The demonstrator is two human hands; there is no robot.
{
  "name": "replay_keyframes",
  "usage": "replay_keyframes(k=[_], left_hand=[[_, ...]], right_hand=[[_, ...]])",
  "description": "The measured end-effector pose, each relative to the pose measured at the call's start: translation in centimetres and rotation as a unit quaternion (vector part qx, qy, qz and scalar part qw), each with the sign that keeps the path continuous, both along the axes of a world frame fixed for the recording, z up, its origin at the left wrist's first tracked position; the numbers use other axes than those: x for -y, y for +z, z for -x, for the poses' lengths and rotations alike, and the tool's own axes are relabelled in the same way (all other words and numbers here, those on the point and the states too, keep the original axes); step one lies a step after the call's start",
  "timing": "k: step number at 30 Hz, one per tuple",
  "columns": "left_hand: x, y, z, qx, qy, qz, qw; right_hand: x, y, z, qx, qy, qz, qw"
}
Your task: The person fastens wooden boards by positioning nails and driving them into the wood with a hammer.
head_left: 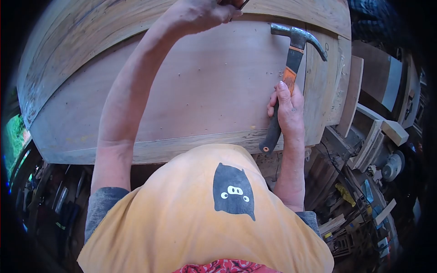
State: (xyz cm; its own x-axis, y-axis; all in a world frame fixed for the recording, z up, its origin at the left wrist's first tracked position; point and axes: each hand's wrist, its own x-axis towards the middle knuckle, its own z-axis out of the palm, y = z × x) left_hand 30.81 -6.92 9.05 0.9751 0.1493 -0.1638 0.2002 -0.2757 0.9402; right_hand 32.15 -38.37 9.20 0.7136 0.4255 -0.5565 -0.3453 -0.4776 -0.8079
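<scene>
My right hand (pixel 290 107) is wrapped round the handle of a claw hammer (pixel 296 50). The hammer has a worn steel head and a black and orange grip; its head points away from me, above the right part of a wooden panel (pixel 195 91). At the top edge of the view, my left hand (pixel 209 14) reaches over the panel's far framing board, fingers closed. A thin dark thing (pixel 244 4) shows at its fingertips, cut off by the view's edge, so I cannot make out its kind.
The panel has pale wooden boards (pixel 91 50) round it and several small specks on its surface. To the right stand boards and wood offcuts (pixel 395 133), near a round grey disc (pixel 392 166). Tools (pixel 61 200) lie in shadow at lower left.
</scene>
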Motion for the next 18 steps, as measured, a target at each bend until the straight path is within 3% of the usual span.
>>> replay_keyframes(k=[6, 9, 15, 18], left_hand=[[-0.5, -2.6, -2.6, 0.124, -0.092, -0.187, 0.97], [-0.2, -2.2, -2.5, 0.103, -0.085, -0.162, 0.978], [-0.1, -3.0, -2.5, 0.178, -0.123, -0.226, 0.95], [0.2, -2.6, -2.3, 0.152, -0.12, -0.251, 0.948]], right_hand=[[0.4, -0.1, -0.3, -0.026, -0.008, -0.005, 1.0], [0.5, -0.2, -0.4, -0.026, -0.003, -0.006, 1.0], [0.3, 0.3, -0.4, -0.021, 0.006, -0.029, 0.999], [0.0, 0.9, -0.6, -0.029, 0.002, -0.045, 0.999]])
